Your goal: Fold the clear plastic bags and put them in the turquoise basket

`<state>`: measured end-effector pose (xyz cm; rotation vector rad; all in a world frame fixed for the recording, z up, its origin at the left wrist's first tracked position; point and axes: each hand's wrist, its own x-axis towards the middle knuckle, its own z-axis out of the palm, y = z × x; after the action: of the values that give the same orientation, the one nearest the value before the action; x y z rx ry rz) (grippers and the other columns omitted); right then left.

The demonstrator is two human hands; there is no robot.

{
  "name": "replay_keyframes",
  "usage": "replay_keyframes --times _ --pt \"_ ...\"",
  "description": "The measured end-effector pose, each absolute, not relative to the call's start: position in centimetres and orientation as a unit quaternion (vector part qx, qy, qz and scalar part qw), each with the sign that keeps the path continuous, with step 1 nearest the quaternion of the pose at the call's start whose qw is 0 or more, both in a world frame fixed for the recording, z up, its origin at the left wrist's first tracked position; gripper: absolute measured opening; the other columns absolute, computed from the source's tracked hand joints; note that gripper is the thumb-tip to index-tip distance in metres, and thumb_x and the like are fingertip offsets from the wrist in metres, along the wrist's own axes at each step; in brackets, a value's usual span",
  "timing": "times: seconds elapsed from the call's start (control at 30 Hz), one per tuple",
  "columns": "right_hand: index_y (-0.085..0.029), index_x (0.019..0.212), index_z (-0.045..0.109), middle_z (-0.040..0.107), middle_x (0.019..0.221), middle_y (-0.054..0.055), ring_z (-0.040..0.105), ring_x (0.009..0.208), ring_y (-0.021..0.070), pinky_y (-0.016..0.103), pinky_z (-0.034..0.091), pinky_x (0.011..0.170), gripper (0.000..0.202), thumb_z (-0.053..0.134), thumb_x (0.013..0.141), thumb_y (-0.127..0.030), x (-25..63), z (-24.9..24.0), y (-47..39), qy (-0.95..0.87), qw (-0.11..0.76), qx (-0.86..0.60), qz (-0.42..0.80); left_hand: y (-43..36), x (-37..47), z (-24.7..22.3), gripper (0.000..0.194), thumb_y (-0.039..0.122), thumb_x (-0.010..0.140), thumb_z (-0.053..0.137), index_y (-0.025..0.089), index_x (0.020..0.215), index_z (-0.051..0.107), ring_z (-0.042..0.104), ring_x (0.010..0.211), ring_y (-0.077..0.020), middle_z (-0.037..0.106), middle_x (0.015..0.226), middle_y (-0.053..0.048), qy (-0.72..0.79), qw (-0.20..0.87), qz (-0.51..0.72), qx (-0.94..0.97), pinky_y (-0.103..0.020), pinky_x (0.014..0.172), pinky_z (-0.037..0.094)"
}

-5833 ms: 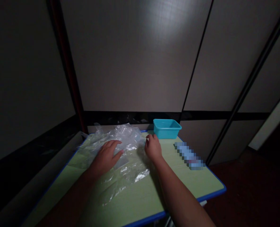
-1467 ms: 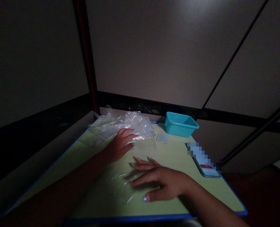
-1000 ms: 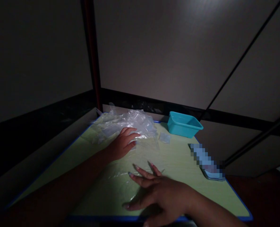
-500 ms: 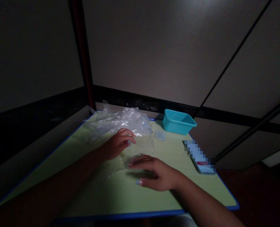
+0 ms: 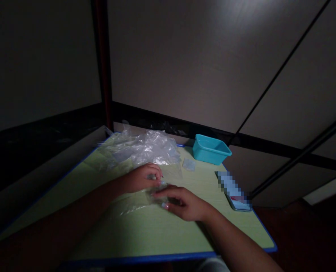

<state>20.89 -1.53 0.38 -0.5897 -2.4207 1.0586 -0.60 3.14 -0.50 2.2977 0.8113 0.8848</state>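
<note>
A clear plastic bag [image 5: 132, 200] lies nearly flat on the table in front of me. My left hand [image 5: 145, 177] is at its far right edge, thumb and fingertips brought together in a pinch on the thin film. Just to the right and nearer to me, my right hand [image 5: 183, 202] reaches over the bag's right end. Its fingers touch the film while the thumb stays apart below them. Behind both hands spreads a crumpled heap of clear plastic bags [image 5: 156, 147]. A small pale flat packet [image 5: 189, 164] lies right of the heap.
A turquoise plastic basket [image 5: 210, 149] stands at the far right corner of the light green table [image 5: 156, 234] with blue edging. On the right edge lies a phone [image 5: 236, 192], its screen blurred out. Panelled walls [image 5: 179, 68] close off the back and left.
My left hand has moved down toward my right one, and its fingers have closed together. The right hand has shifted slightly up and left onto the bag's end. The view has tilted slightly.
</note>
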Motion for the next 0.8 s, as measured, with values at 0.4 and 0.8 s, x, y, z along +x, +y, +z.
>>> replay_keyframes --times 0.4,0.8 --pt "-0.016 0.101 0.059 0.061 0.076 0.002 0.053 0.065 0.0116 0.020 0.036 0.052 0.026 0.047 0.087 -0.034 23.2 1.4 0.1 -0.819 0.270 -0.396 0.316 3.3 -1.2 -0.5 0.015 0.029 0.072 0.061 0.018 0.062 0.056 0.053 0.090 -0.0185 0.062 0.087 -0.002 0.367 0.191 0.287 0.864 -0.028 0.084 0.039" --pt "-0.020 0.135 0.032 0.056 0.101 0.009 0.053 0.087 0.0179 0.029 0.044 0.069 0.057 0.052 0.083 -0.032 23.4 1.3 0.6 -0.813 0.377 -0.399 0.194 3.9 -1.7 -1.1 0.016 0.031 0.077 0.055 0.019 0.066 0.057 0.050 0.089 -0.0183 0.059 0.083 -0.002 0.377 0.133 0.278 0.873 -0.028 0.081 0.038"
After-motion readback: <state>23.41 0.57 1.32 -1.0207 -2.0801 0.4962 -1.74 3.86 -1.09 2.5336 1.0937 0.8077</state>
